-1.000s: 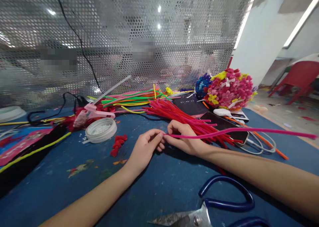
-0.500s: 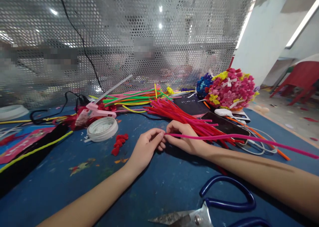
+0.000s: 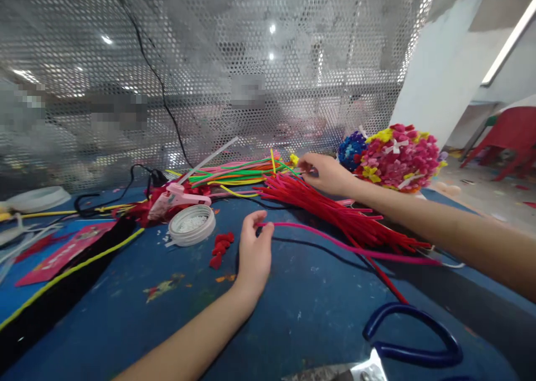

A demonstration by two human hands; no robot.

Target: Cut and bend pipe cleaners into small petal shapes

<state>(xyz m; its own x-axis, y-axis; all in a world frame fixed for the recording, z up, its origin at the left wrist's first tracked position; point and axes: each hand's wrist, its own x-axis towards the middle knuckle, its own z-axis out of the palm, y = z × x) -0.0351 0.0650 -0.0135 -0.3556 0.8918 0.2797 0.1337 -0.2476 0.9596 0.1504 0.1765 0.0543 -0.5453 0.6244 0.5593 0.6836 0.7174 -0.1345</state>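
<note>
The left hand (image 3: 254,255) is pinching one end of a long pink fuzzy stem (image 3: 322,235) between its thumb and fingers, over the middle of the blue bench (image 3: 293,325). The stem is stretching toward the bench's right edge, with a dark shadow lying under it. The right hand (image 3: 325,172) is hanging near the far edge, over the tips of a big bunch of red stems (image 3: 335,209). Its fingers are curling toward its thumb, but I cannot tell if they are holding anything.

Along the far edge, a pile of green, orange and pink stems (image 3: 238,170) is lying by a metal wall full of holes (image 3: 251,35). To the left of the left hand, some little red pieces (image 3: 220,250) are lying near a round white tub (image 3: 192,238) of tiny white bits. A pink glue gun (image 3: 180,196) is sitting just behind the tub. At the far right corner, a pink and yellow flower ball (image 3: 402,158) is sitting beside a blue one (image 3: 350,149). Blue-handled scissors (image 3: 414,354) are lying toward the near edge.
</note>
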